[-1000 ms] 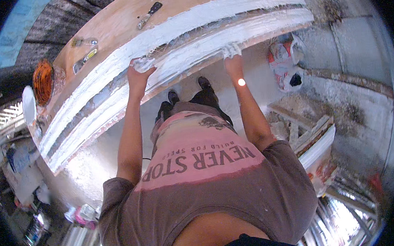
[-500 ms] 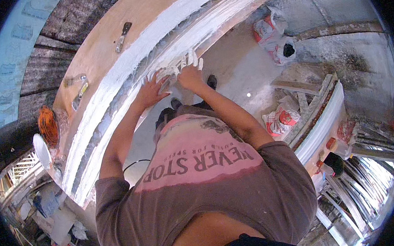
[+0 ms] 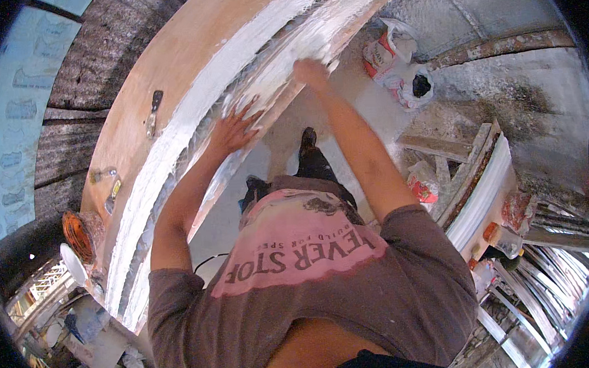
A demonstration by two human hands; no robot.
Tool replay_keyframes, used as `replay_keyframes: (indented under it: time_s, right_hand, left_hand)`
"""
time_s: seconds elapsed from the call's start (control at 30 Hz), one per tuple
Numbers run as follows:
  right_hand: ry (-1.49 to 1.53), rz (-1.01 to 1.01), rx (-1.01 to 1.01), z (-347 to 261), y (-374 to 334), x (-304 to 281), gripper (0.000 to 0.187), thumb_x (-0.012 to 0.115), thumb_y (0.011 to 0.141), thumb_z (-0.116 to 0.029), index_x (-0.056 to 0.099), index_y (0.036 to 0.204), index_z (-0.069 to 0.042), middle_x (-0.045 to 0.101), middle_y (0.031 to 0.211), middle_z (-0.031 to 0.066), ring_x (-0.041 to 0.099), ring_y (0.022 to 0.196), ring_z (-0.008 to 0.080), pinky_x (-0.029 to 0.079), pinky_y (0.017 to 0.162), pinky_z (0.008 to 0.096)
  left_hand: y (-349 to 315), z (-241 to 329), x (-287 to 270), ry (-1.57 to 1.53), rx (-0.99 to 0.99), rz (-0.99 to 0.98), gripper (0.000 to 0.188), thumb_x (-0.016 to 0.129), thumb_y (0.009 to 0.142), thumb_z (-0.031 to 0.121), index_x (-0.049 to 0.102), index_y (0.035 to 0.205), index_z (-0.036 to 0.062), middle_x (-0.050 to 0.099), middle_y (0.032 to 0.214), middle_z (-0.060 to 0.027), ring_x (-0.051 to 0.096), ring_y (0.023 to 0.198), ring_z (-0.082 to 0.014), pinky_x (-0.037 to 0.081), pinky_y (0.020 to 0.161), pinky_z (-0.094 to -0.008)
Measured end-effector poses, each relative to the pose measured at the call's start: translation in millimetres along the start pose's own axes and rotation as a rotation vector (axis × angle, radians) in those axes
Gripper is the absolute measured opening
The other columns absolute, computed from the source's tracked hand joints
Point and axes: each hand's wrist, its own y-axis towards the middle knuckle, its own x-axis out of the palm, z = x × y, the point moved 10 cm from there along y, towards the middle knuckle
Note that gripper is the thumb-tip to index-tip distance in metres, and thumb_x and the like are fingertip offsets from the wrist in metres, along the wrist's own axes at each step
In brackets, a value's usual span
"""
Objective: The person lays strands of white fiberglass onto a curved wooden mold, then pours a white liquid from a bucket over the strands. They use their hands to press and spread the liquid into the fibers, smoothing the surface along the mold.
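A large curved tan panel [image 3: 124, 93] stretches across in front of me, with two white-coated bands along its near side. A rough greyish groove runs between the bands. My left hand [image 3: 234, 130] rests on the near band, its fingers spread and nothing held. Farther along the same band, to the right, is my right hand [image 3: 311, 71], closed and blurred against the white coating [image 3: 293, 52]. Whatever its fingers hold is hidden beneath it. On the tan surface lie a putty knife [image 3: 154, 111] with a dark handle and a yellowish hand tool [image 3: 112, 196].
An orange round container [image 3: 77, 234] and a white disc [image 3: 73, 265] stand at the panel's left end. White-and-red bags [image 3: 381, 54] sit on the floor beyond its right side. A wooden frame [image 3: 466, 177] carrying a curved white piece [image 3: 487, 189] is at my right.
My right hand has slid away from the left hand, rightward and farther along the white band. The white stuff seen at its fingers is now hidden. My left hand stays spread on the band.
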Motion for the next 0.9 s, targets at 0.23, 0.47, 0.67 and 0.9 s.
replay_keyframes:
  time_s: [0.23,0.47,0.67,0.9]
  right_hand:
    - [0.099,0.137,-0.090,92.5,136.8,-81.2,0.047,0.042,0.085,-0.035,0.067,0.104,-0.001,0.063,0.109,0.0276,0.061,0.103,0.0436,0.046,0.089,0.0556]
    - [-0.008,0.372,-0.370,-33.5,-71.5,-30.1,0.046,0.053,0.085,-0.035,0.066,0.103,0.005,0.063,0.106,0.0276,0.060,0.101,0.0418,0.045,0.091,0.0535]
    - [0.047,-0.129,-0.017,4.3,-20.3,-11.9,0.045,0.050,0.085,-0.035,0.066,0.108,0.001,0.060,0.117,0.0245,0.058,0.108,0.0413,0.044,0.091,0.0594]
    - [-0.481,0.164,-0.164,201.5,204.3,-162.8,0.036,0.043,0.089,-0.024,0.065,0.096,0.003,0.063,0.104,0.0280,0.063,0.098,0.0392,0.047,0.087,0.0530]
  left_hand:
    - [174.1,25.8,-29.9,0.056,0.033,0.258,0.059,0.041,0.091,0.057,0.030,0.146,0.0373,0.021,0.156,-0.0049,0.031,0.138,-0.0344,0.042,0.098,-0.0553]
    - [96.1,-7.8,32.6,0.046,-0.131,-0.081,0.062,0.041,0.091,0.056,0.034,0.145,0.0265,0.026,0.153,-0.0119,0.033,0.135,-0.0392,0.042,0.097,-0.0557]
    - [123.5,23.4,-19.6,-0.072,-0.067,-0.226,0.062,0.043,0.090,0.057,0.034,0.145,0.0305,0.023,0.155,-0.0020,0.042,0.129,-0.0404,0.042,0.097,-0.0547]
    - [329.7,83.1,-61.4,0.015,0.092,0.101,0.058,0.036,0.094,0.056,0.027,0.147,0.0349,0.024,0.154,-0.0077,0.035,0.135,-0.0391,0.038,0.103,-0.0551]
